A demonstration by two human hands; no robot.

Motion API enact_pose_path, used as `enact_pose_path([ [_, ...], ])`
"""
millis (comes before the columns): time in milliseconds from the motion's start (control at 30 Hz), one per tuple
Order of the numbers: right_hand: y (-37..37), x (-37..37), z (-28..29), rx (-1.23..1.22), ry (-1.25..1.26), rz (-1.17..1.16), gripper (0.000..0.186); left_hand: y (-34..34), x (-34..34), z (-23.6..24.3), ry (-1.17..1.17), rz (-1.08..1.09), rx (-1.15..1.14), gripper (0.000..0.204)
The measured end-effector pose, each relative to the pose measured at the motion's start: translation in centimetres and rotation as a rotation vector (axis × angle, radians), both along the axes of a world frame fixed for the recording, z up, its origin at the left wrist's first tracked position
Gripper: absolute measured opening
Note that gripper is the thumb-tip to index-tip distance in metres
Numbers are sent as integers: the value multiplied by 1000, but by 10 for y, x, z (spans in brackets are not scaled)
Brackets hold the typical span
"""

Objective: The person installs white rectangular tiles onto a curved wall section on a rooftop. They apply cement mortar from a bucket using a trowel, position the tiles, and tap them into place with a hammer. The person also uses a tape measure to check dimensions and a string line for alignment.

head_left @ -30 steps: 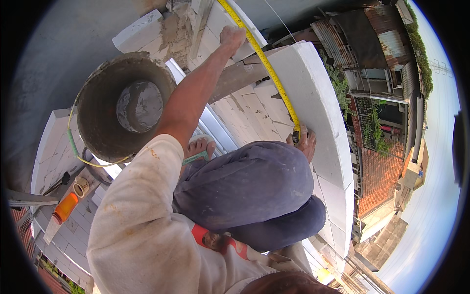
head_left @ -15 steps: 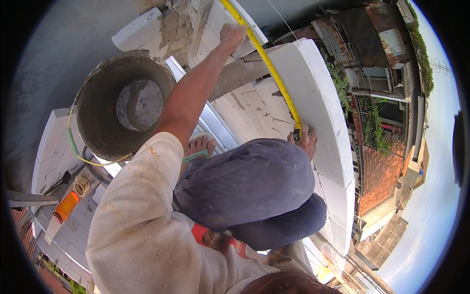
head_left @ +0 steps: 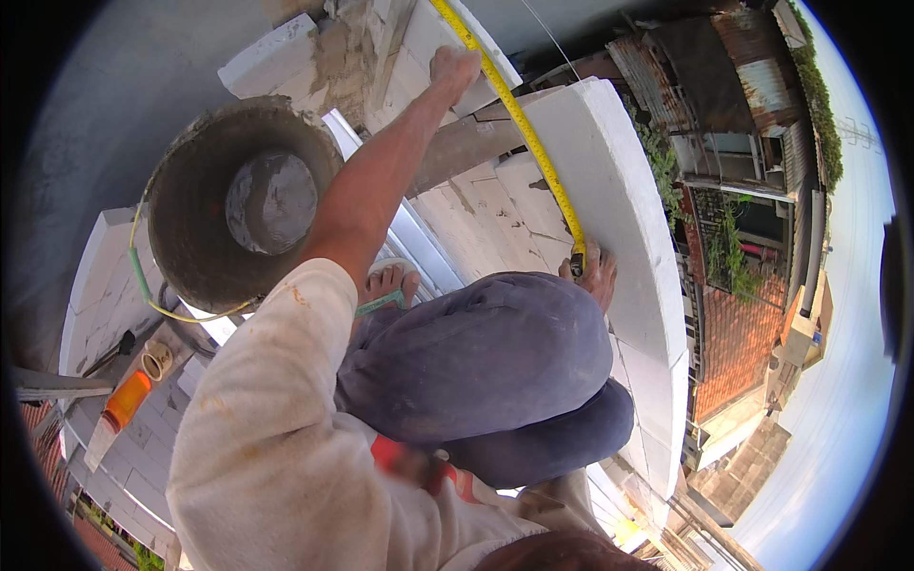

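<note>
A yellow tape measure (head_left: 533, 143) is drawn out in a gentle curve along a white block wall (head_left: 624, 190), its far end running out past the top of the view. My left hand (head_left: 455, 72) is closed at the edge of the blade, well up along it; the fingertips are partly hidden. At the blade's near end, my right hand (head_left: 598, 274) wraps round the dark case, resting by the wall top. My bent knees in dark trousers cover the right forearm.
Left of my arm stands a mortar-crusted bucket (head_left: 238, 195) with grey wet stuff at its bottom and a wire handle. An orange-handled tool (head_left: 127, 402) and a small cup (head_left: 157, 361) lie lower left. Beyond the wall's right edge, rooftops (head_left: 743, 328) lie below.
</note>
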State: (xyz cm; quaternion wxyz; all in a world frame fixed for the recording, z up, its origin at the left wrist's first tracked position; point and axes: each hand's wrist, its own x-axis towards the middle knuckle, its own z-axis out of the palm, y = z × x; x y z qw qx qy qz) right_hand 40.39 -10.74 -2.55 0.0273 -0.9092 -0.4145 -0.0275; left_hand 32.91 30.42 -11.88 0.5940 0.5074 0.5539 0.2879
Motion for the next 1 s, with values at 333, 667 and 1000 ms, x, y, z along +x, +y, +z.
enact_pose_path([
  [333,-8,4,-4,29,-51,22,58,-10,1,24,-39,-31,-124,45],
  [667,-3,0,-2,15,-25,5,60,-2,-6,20,-25,-52,-90,51],
  [1000,-2,1,0,24,3,14,63,-5,-2,15,29,40,11,41],
])
